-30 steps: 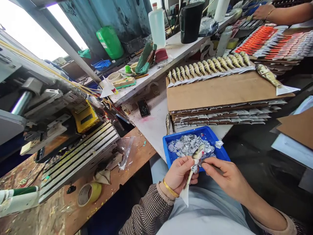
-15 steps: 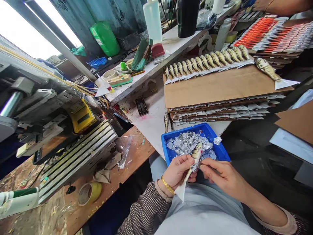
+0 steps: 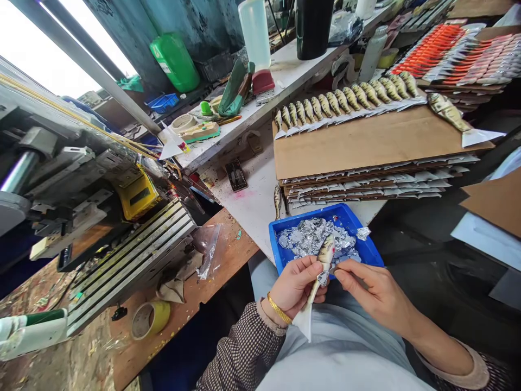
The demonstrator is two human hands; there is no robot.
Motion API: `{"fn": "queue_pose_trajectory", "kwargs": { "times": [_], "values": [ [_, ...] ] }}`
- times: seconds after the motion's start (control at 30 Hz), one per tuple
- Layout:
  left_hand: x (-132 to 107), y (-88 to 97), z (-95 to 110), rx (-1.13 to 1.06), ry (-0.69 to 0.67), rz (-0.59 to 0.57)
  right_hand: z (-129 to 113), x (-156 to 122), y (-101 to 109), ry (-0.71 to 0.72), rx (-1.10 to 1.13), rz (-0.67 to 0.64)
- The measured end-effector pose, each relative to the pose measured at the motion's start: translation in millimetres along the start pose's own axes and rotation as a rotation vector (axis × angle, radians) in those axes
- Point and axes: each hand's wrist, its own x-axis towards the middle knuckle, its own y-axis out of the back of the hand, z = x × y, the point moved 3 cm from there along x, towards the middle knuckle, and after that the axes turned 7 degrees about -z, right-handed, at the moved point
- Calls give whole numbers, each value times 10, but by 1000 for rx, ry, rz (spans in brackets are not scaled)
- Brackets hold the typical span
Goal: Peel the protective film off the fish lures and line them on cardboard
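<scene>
Seen from the head camera, a fish-shaped lure with dark bars and a pale belly (image 3: pixel 325 252) had drifted slightly leftward since a second earlier, the hands otherwise almost unmoved. It lay tilted in the left hand (image 3: pixel 299 282), gripped between thumb and fingers behind its head, its white flared tail (image 3: pixel 304 323) hanging below. That grip apparently kept the crinkled silver patch (image 3: pixel 323 278) on its body exposed to the right hand (image 3: pixel 374 293), whose thumb and forefinger met just beside it; whether they pinched anything could not be told.

Just beyond both hands sat a blue rectangular plastic tray (image 3: pixel 371 256) filled with silver foil scraps (image 3: pixel 313 236), seemingly kept close for easy reach. Past the tray, a row of similar barred lures (image 3: pixel 340 102) lined the far edge of brown flat cardboard (image 3: pixel 345 144), tails angled alike, perhaps to keep them from tangling; one larger-looking lure (image 3: pixel 448 113) rested apart at the row's right. Well to the left hand's left stood a yellowish roll of tape (image 3: pixel 161 319).
</scene>
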Motion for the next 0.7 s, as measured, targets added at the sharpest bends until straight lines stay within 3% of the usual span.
{"fn": "queue_pose_trajectory", "kwargs": {
  "times": [0.23, 0.7],
  "values": [
    [6, 22, -4, 30, -7, 9, 84, -29, -59, -29, 22, -95],
    [54, 18, -18, 19, -39, 71, 33, -57, -170, 88, -113, -71]
  ]
}}
